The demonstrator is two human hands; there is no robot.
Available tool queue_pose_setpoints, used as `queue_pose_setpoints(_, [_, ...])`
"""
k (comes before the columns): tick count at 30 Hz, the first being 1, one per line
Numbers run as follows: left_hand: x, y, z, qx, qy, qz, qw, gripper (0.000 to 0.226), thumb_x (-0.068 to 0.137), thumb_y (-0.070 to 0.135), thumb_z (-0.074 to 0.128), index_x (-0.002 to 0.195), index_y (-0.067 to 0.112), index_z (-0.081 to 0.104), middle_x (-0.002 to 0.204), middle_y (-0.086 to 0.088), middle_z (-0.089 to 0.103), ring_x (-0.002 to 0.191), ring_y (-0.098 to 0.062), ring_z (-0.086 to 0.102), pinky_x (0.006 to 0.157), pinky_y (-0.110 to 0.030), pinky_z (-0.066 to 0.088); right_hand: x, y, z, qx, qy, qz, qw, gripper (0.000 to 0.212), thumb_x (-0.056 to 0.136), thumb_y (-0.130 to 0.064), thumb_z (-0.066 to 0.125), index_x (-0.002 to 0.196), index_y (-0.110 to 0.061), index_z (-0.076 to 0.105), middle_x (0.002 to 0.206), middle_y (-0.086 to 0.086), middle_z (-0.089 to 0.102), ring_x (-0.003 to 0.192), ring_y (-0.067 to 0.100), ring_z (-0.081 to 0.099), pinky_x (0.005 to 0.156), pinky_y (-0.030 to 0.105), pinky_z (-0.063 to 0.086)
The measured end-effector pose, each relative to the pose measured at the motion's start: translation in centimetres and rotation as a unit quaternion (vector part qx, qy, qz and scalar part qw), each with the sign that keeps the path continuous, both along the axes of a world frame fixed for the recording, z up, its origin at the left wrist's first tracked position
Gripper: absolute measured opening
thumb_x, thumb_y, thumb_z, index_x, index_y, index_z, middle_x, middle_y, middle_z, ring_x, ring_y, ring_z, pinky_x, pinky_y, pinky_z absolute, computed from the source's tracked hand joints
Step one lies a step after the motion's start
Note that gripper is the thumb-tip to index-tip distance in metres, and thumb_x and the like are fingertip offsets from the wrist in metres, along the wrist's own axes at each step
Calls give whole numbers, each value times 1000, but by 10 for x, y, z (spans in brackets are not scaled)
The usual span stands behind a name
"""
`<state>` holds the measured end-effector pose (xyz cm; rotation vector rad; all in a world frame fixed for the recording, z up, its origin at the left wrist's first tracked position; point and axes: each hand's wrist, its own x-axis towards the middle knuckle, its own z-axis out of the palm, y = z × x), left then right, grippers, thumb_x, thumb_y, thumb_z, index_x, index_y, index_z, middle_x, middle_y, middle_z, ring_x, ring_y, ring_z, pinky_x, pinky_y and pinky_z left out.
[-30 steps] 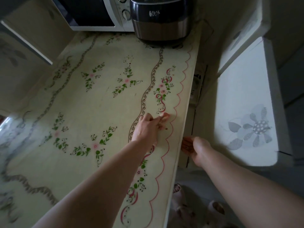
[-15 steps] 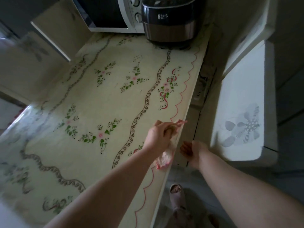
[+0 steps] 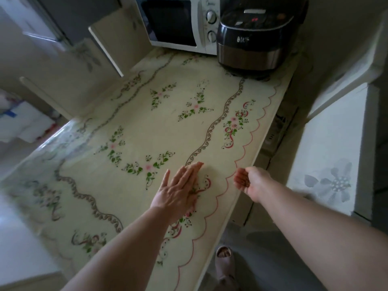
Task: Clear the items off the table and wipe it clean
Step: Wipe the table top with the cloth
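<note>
Pressing flat on cream floral-print table (image 3: 147,114), fingers straight: left hand (image 3: 178,192) | right hand (image 3: 249,181) cupped palm-up, fingers loosely curled, nothing seen held, just off table's edge

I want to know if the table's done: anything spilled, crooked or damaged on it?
Nothing stands out. The floral tablecloth shows no spill or tear, and the microwave and rice cooker stand upright at the far end. Any crumbs would be too small to tell.
</note>
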<state>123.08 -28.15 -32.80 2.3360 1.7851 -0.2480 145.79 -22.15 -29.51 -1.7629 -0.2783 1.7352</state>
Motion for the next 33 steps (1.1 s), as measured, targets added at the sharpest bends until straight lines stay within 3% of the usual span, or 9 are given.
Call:
queue_pose_setpoints(5, [-20, 23, -12, -46, 51, 132, 989, 68, 98, 52, 17, 143, 28, -29, 150, 4, -39, 141, -24, -31, 115, -59, -12, -31, 27, 11, 16, -3, 39, 999, 35, 98, -6, 31, 73, -5, 56, 62, 9, 55, 58, 18, 52, 58, 29, 48])
queue_pose_setpoints(11, [-47, 68, -19, -55, -8, 285, 957, 83, 95, 53, 28, 146, 21, -29, 152, 4, -37, 142, -27, -29, 112, -61, -15, -62, 58, 20, 31, 4, 65, 997, 35, 99, -7, 32, 74, -5, 56, 66, 9, 54, 59, 17, 52, 60, 29, 48])
queue_pose_setpoints(17, [-57, 65, -21, -19, -30, 213, 976, 73, 97, 54, 16, 149, 20, -22, 149, 2, -43, 138, -16, -37, 116, -46, -15, -73, 88, 21, 33, -12, 86, 996, 33, 99, -5, 32, 78, -4, 57, 67, 9, 55, 60, 17, 53, 63, 28, 48])
queue_pose_setpoints(24, [-62, 129, -18, -96, -32, 287, 953, 73, 99, 51, 18, 149, 15, -21, 153, 0, -36, 141, -18, -31, 115, -49, -17, -73, 129, 22, 42, -27, 126, 991, 33, 99, -7, 34, 77, -5, 58, 67, 7, 55, 59, 16, 53, 60, 27, 48])
queue_pose_setpoints(33, [-56, 210, -20, -97, -41, 328, 939, 78, 99, 53, 20, 147, 13, -25, 152, -3, -37, 141, -20, -32, 118, -43, -15, -62, 191, 12, 31, -13, 118, 992, 31, 99, -9, 37, 79, -4, 60, 68, 7, 57, 60, 17, 55, 61, 28, 49])
